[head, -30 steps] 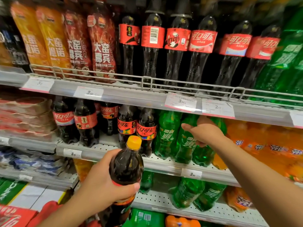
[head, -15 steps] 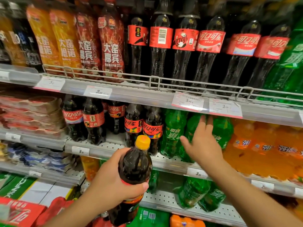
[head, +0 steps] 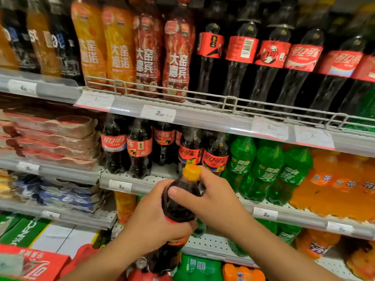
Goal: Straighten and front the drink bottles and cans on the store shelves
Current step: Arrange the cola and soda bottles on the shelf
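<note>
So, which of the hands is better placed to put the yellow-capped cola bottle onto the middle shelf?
Probably the left hand: it grips the cola bottle around its body, carrying it. The right hand only holds the shoulder below the yellow cap.

A shop's drinks aisle is shown. Metal shelves [head: 203, 118] are stacked in tiers and packed with rows of cola bottles [head: 241, 63], green soda bottles [head: 263, 169] and orange soda bottles [head: 334, 185]. Price tags [head: 158, 113] are clipped along the shelf edges, and wire rails [head: 229, 100] are fitted in front.
</note>
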The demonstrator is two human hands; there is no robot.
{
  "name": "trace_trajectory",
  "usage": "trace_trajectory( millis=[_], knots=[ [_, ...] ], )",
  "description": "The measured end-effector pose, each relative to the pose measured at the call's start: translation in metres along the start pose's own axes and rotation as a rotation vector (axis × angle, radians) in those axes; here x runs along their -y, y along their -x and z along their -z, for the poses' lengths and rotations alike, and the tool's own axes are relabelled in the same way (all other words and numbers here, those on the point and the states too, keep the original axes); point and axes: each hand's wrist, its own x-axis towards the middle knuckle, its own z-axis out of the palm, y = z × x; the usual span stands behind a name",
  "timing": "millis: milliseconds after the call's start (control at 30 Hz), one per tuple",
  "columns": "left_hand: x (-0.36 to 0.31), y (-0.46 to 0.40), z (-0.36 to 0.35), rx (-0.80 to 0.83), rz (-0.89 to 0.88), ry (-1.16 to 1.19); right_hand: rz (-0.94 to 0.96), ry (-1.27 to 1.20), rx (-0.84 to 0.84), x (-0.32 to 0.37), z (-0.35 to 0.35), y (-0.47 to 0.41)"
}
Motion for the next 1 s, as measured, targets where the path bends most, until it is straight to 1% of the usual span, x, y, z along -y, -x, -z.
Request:
trace_trajectory(
  millis=[167, 300, 467, 567, 633, 667, 700, 733, 767, 800, 833, 867, 933, 967, 1000],
  knots=[
    [0.024, -0.010, 0.044, 0.042, -0.055, 0.039, -0.036, 0.020, -0.134, 0.027, -0.042, -0.023],
    [0.044, -0.025, 0.078, 0.147, -0.108, 0.024, -0.061, 0.065, -0.257, 0.047, -0.072, -0.037],
    [0.062, -0.045, 0.106, 0.213, -0.204, 0.078, -0.118, 0.088, -0.342, 0.065, -0.097, -0.053],
    [0.059, -0.056, 0.124, 0.285, -0.214, 0.022, -0.139, 0.110, -0.404, 0.074, -0.104, -0.061],
    [0.056, -0.065, 0.142, 0.347, -0.260, -0.144, -0.135, 0.120, -0.437, 0.078, -0.105, -0.065],
    [0.052, -0.071, 0.154, 0.350, -0.306, -0.240, -0.132, 0.126, -0.454, 0.079, -0.104, -0.067],
    [0.047, -0.078, 0.166, 0.316, -0.381, -0.291, -0.132, 0.138, -0.468, 0.079, -0.104, -0.069],
    [0.041, -0.086, 0.178, 0.237, -0.484, -0.304, -0.134, 0.157, -0.479, 0.079, -0.103, -0.071],
    [0.034, -0.095, 0.188, 0.117, -0.605, -0.326, -0.137, 0.178, -0.491, 0.078, -0.102, -0.073],
    [0.026, -0.105, 0.195, -0.010, -0.716, -0.412, -0.142, 0.196, -0.507, 0.077, -0.101, -0.076],
    [0.021, -0.117, 0.200, -0.102, -0.786, -0.547, -0.150, 0.206, -0.528, 0.076, -0.100, -0.079],
    [0.018, -0.128, 0.203, -0.135, -0.807, -0.712, -0.157, 0.208, -0.551, 0.074, -0.099, -0.082],
    [0.021, -0.145, 0.197, -0.087, -0.756, -1.041, -0.165, 0.198, -0.597, 0.068, -0.098, -0.089],
    [0.027, -0.150, 0.194, -0.062, -0.729, -1.143, -0.162, 0.201, -0.615, 0.065, -0.098, -0.092],
    [0.032, -0.152, 0.191, -0.058, -0.730, -1.180, -0.157, 0.214, -0.632, 0.061, -0.097, -0.095]
  ],
)
